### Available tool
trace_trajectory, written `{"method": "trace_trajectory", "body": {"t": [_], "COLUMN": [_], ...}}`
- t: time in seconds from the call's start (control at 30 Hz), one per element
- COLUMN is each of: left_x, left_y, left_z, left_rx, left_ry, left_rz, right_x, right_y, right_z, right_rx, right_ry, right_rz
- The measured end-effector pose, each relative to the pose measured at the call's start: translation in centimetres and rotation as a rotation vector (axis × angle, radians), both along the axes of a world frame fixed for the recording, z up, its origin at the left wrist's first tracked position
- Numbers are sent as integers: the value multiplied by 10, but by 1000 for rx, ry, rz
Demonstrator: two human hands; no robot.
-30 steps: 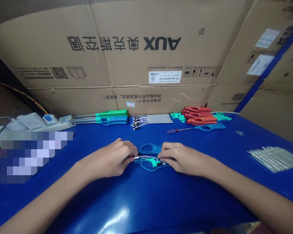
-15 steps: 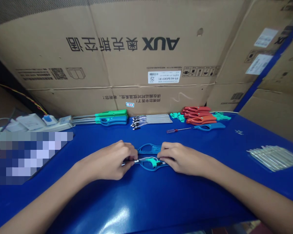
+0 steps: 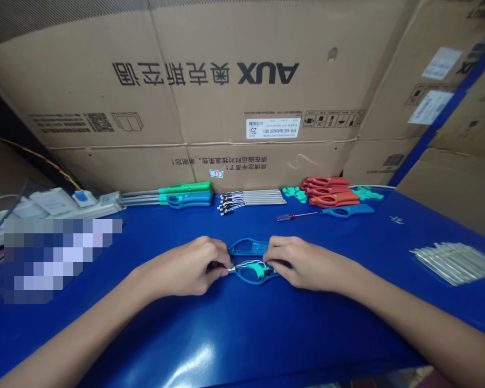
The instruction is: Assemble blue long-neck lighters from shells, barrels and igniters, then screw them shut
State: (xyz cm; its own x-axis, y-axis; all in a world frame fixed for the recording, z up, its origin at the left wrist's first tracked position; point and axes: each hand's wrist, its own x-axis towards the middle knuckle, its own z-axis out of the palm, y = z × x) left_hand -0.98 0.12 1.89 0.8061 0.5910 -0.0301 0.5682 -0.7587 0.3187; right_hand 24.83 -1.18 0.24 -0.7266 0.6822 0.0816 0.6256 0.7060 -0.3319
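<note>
At the middle of the table, a blue lighter handle half (image 3: pixel 246 279) lies open, with a teal trigger (image 3: pixel 259 269), a black part (image 3: pixel 270 271) and thin wires (image 3: pixel 242 263) inside it. The thumb and fingers of my left hand (image 3: pixel 200 265) are closed on a metal tube (image 3: pixel 231 269) at the handle's left end. My right hand (image 3: pixel 293 261) is closed round the right end of this handle half, and its fingertips hide part of the inside. Just behind lies a second blue handle half (image 3: pixel 246 246), partly covered by the fingers of both hands.
Along the back lie finished-looking lighters (image 3: pixel 186 194), metal tubes with wires (image 3: pixel 262 197), teal pieces (image 3: pixel 295 193), red handles (image 3: pixel 327 188), a blue handle (image 3: pixel 346 210) and a screwdriver (image 3: pixel 297 216). Clear-wrapped rods (image 3: pixel 455 261) are at right; a power strip (image 3: pixel 105 203) at left. Cardboard (image 3: pixel 210 108) stands behind.
My left hand has shifted slightly right along with the metal tube, nearer the handle half's left end. The right hand stays nearly in place on the handle half.
</note>
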Motion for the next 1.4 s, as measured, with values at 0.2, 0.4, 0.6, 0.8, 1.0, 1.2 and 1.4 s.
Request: {"method": "trace_trajectory", "body": {"t": [0.2, 0.4, 0.6, 0.8, 1.0, 1.2, 1.4], "left_x": [3, 8, 16, 18, 23, 24, 24], "left_y": [-1, -5, -7, -8, -5, -2, -5], "left_z": [4, 6, -4, -10, -13, -19, -18], "left_rx": [23, 90, 83, -20, -48, -49, -1], "left_ry": [33, 47, -23, -81, -134, -141, -97], "left_rz": [30, 55, 66, 90, 103, 95, 132], "right_x": [-2, -5, -5, -7, -9, -9, -10], "right_y": [-3, -5, -4, -6, -7, -8, -8], "right_z": [0, 1, 0, 3, 2, -1, -2], "right_rx": [-15, -50, -70, -81, -62, -25, -16], "right_ry": [2, 4, 10, -3, -8, -8, 10], "right_rz": [-13, -2, 8, -13, 1, 5, 15]}}
